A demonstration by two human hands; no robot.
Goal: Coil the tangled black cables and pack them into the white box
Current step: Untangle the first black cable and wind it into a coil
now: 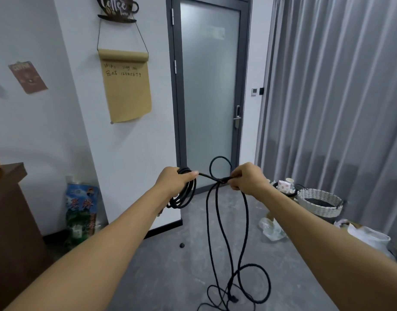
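Here both hands' fingers grip the black cable [217, 221], left hand [174, 179] holding coils, right hand [247, 178] a loop.

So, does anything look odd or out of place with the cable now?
Yes. Between the hands, the black cable twists into a small loop above the right hand, and its loose end lies tangled on the floor. The left hand holds neat coils.

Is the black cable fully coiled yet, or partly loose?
Partly loose: the left hand holds a few loops, but the black cable trails from the right hand to the floor.
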